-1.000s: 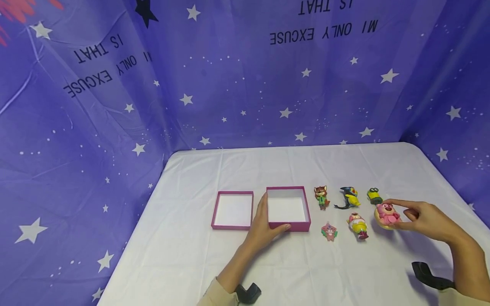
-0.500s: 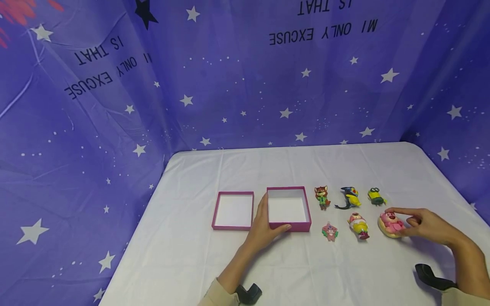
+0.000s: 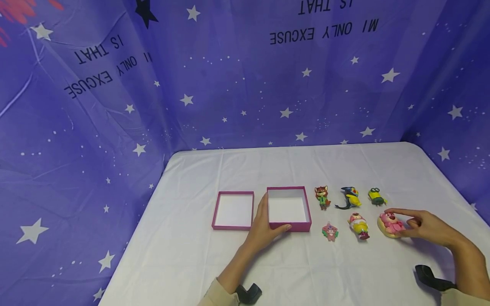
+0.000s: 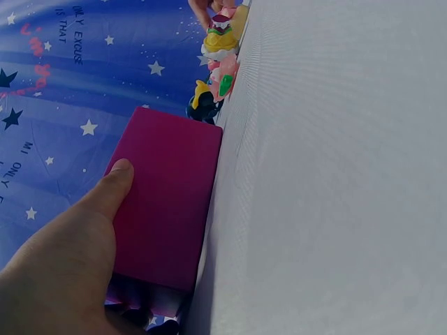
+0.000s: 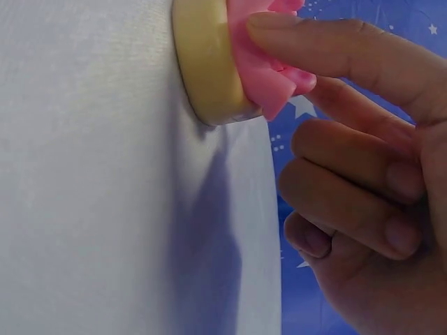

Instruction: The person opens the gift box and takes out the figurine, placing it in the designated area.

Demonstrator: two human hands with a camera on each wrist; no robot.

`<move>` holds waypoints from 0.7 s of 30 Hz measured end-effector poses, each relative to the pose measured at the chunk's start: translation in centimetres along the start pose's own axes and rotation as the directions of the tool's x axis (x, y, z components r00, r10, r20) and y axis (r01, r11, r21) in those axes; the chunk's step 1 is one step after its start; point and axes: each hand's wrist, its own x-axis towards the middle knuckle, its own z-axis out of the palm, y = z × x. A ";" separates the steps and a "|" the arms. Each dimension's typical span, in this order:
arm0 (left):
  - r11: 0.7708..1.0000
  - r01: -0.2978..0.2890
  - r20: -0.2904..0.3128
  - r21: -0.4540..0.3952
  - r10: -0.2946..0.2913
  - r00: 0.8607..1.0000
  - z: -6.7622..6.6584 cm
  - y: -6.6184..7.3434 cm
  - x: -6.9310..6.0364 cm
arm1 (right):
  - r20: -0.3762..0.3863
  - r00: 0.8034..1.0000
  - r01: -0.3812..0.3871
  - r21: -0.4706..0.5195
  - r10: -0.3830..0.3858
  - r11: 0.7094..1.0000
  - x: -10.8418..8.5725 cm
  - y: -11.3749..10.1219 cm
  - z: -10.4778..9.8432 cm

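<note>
My left hand point(image 3: 263, 227) holds the open magenta box point(image 3: 294, 227) at its front left corner, thumb on the front wall and fingers along the left side. The white inside of the box holds nothing. In the left wrist view the thumb lies flat on the box's magenta wall point(image 4: 167, 202). At the right, my right hand point(image 3: 436, 228) pinches a pink bear figurine point(image 3: 391, 223) on a round yellowish base between thumb and index finger. The base point(image 5: 206, 63) rests on the white cloth in the right wrist view, where the other fingers are curled in.
Left of the box lies a shallow magenta-rimmed lid point(image 3: 232, 228). Between box and bear are a fox figurine point(image 3: 322, 198), a dark blue and yellow figurine point(image 3: 350, 198), a green and yellow minion point(image 3: 377, 196), a pink star-shaped figurine point(image 3: 330, 232) and a pink-and-yellow figurine point(image 3: 358, 226).
My right hand has moved the bear figurine slightly right and toward me, down onto the cloth, away from the minion. During the last half second almost nothing moves. The left hand stays put.
</note>
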 end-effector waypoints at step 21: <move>0.995 -0.037 -0.234 -0.087 0.016 0.972 -8.6 4.8 1.2 | -0.589 0.750 0.116 -0.333 -0.302 0.936 0.4 -13.9 -3.9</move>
